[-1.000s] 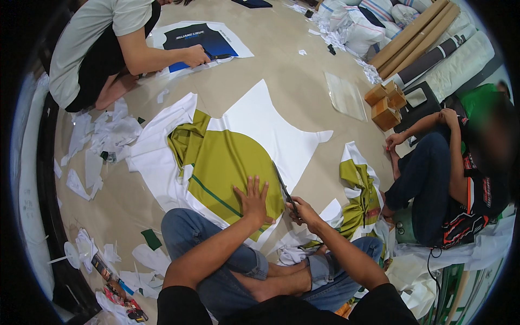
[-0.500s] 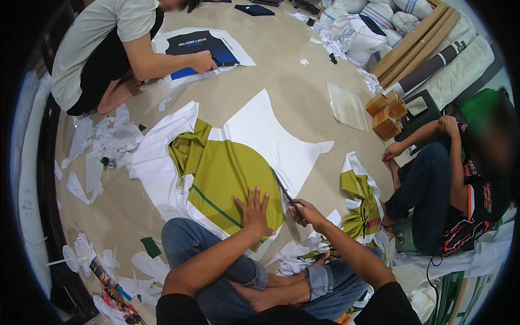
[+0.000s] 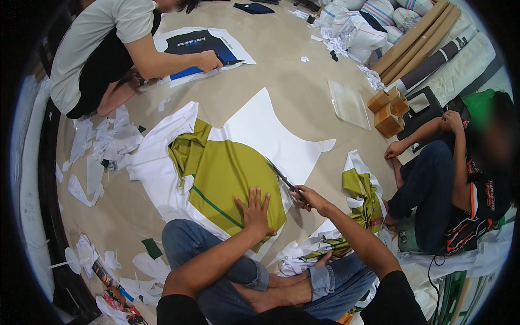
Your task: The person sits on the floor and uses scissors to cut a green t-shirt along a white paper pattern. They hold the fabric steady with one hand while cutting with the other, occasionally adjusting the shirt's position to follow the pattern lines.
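Olive-green fabric (image 3: 233,173) with white margins and a dark green stripe lies spread on the floor before my crossed legs. My left hand (image 3: 255,212) rests flat on its near part, fingers spread. Long dark scissors (image 3: 283,176) are gripped in my right hand (image 3: 310,199) at the right edge of the olive area. Their blades point away and to the left, along the border between the olive and the white fabric (image 3: 276,130). How far apart the blades stand is hard to make out.
A co-worker's hand (image 3: 208,61) works with scissors on a blue-and-black panel (image 3: 187,46) at the far left. Another person sits at right, near cardboard boxes (image 3: 388,120). White scraps (image 3: 116,135) litter the left floor; olive-white fabric (image 3: 362,192) lies at right.
My right hand has moved slightly forward with the scissors, whose tips now reach farther up along the olive edge. My left hand stays in place. The far co-worker's hand has shifted slightly right.
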The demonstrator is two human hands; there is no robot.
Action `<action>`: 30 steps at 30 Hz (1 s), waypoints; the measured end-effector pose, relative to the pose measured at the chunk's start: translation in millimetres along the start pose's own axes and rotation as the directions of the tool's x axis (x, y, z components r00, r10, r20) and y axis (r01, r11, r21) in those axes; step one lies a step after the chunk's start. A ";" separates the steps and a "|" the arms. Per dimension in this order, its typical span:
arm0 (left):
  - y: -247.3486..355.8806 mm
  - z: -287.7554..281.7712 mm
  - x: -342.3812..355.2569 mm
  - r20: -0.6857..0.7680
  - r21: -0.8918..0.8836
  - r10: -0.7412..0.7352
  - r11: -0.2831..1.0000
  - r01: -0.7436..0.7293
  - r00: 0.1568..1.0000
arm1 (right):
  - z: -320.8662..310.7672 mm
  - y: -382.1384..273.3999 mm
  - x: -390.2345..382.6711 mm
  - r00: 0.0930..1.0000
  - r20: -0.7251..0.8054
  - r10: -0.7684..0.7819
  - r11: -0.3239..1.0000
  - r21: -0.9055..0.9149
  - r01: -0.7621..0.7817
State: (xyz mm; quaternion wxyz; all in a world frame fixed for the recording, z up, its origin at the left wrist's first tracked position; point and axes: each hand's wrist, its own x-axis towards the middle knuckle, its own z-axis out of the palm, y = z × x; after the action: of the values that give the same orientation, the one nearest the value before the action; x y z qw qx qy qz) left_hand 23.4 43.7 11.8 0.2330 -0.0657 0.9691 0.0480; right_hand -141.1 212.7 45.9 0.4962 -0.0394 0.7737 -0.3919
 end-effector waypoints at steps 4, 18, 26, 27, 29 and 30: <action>-0.6 -3.2 0.7 0.012 -0.014 -0.002 1.000 0.002 1.000 | -4.0 -16.8 3.2 1.000 -0.007 -0.026 0.995 -0.099 0.025; -0.4 -3.4 -0.6 0.016 -0.026 0.002 1.000 -0.001 1.000 | -31.1 -34.0 30.4 0.997 0.046 -0.069 0.968 -0.237 0.077; -7.0 12.9 20.1 -0.229 -0.120 0.240 0.955 -0.272 0.943 | -44.1 15.3 -0.6 0.982 -0.185 -0.050 0.999 -0.012 0.048; -3.4 10.9 22.8 -0.280 -0.156 0.197 0.956 -0.247 0.940 | -42.5 28.9 -10.5 0.968 -0.250 -0.008 0.993 0.109 0.036; 1.2 12.0 28.5 -0.316 -0.238 0.098 0.955 -0.179 0.944 | -30.2 63.4 -33.2 0.932 -0.349 0.099 0.935 0.352 0.032; 0.6 15.2 34.6 -0.305 -0.281 0.046 0.950 -0.136 0.951 | -23.7 87.3 -41.2 0.940 -0.298 0.164 0.839 0.544 0.026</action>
State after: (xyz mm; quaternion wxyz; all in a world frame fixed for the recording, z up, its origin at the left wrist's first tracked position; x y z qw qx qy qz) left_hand -0.5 42.6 -17.4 0.0708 -0.0615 0.9765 0.1942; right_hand -110.6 304.9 24.7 0.3634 0.1969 0.7051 -0.5762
